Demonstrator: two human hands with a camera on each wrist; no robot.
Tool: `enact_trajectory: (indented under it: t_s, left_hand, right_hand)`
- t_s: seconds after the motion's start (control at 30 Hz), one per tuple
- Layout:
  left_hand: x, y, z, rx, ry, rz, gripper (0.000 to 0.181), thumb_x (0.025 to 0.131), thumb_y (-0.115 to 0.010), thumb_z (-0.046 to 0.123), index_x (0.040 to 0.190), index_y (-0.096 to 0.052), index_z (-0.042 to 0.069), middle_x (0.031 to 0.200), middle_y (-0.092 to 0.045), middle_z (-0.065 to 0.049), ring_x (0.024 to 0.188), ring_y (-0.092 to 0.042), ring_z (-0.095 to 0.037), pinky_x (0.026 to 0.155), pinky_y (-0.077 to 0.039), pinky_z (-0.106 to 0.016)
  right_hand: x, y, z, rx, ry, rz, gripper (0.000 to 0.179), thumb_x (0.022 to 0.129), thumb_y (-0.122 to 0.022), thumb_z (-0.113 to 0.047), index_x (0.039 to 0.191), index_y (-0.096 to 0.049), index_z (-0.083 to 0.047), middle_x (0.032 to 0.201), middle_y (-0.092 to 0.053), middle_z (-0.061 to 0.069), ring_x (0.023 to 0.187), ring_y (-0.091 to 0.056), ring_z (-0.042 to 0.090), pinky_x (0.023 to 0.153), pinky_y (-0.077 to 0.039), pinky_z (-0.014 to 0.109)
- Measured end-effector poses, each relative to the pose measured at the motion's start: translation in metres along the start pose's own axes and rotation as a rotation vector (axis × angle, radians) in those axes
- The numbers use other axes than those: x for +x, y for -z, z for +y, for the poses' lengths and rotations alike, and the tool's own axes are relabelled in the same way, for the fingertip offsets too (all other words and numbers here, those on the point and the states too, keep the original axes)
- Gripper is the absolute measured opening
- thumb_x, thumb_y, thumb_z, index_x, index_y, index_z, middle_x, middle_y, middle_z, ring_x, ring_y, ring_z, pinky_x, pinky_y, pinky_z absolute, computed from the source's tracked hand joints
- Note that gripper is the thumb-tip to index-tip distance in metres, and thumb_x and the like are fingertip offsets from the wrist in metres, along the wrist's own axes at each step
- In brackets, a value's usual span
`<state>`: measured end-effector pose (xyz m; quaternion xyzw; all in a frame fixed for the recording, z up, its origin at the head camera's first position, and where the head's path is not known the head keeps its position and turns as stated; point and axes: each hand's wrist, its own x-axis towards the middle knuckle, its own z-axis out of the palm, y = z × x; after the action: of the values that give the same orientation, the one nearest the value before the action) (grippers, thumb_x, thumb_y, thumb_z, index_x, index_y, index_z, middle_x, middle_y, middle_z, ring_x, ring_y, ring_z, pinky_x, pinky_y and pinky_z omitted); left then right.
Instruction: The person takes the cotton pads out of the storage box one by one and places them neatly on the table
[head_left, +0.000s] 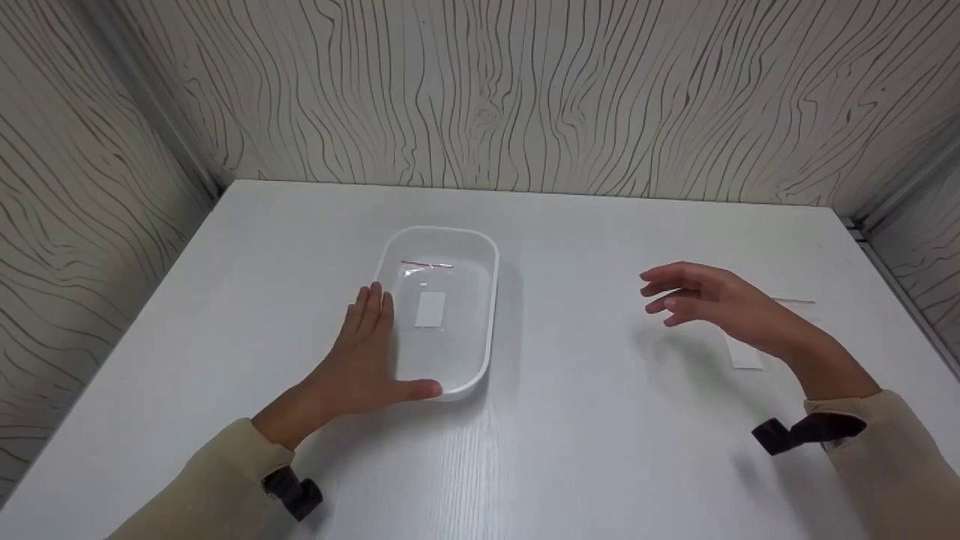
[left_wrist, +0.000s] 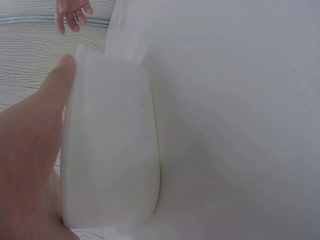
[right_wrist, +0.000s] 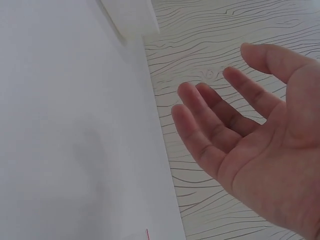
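Note:
A white rectangular plastic container (head_left: 486, 330) sits on the table left of the middle. Inside it lies a small clear zip bag (head_left: 430, 309) with a red strip along its top and a white rectangle on it. My left hand (head_left: 358, 367) rests against the container's left side, fingers straight along the rim and thumb reaching to the near rim. In the left wrist view the container's outer wall (left_wrist: 110, 145) fills the space beside that hand. My right hand (head_left: 701, 296), fingers loosely bent and holding nothing, hovers over the table near a second clear bag (head_left: 745, 352), partly hidden by the wrist.
The white table (head_left: 577, 450) runs back to a wall panel (head_left: 487, 97) with a wood-grain line pattern. Similar panels close off the left and right sides. Black wrist cameras are strapped on both beige sleeves (head_left: 892, 465).

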<state>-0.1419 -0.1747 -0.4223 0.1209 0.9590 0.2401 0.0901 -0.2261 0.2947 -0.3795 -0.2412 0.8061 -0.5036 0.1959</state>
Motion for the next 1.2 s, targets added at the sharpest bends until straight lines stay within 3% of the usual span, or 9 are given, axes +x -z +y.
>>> enact_trajectory:
  t_s: [0.47, 1.2]
  left_hand:
    - [0.0, 0.0, 0.001, -0.009, 0.005, 0.01, 0.142, 0.072, -0.071, 0.081, 0.158, -0.005, -0.01, 0.167, 0.008, -0.025, 0.155, 0.012, -0.038, 0.124, -0.004, -0.054]
    - [-0.002, 0.002, 0.002, -0.019, 0.002, 0.01, 0.143, 0.072, -0.071, 0.081, 0.158, -0.004, -0.01, 0.167, 0.009, -0.025, 0.155, 0.013, -0.038, 0.123, -0.002, -0.055]
  right_hand:
    - [0.012, -0.01, -0.008, 0.07, -0.002, -0.033, 0.044, 0.105, -0.057, -0.013, 0.148, -0.048, -0.008, 0.14, -0.053, 0.019, 0.12, -0.064, 0.028, 0.094, -0.056, 0.038]
    - [0.032, -0.011, -0.03, 0.059, 0.026, -0.028, 0.044, 0.105, -0.057, -0.014, 0.147, -0.049, -0.007, 0.141, -0.054, 0.015, 0.119, -0.065, 0.026, 0.094, -0.056, 0.037]
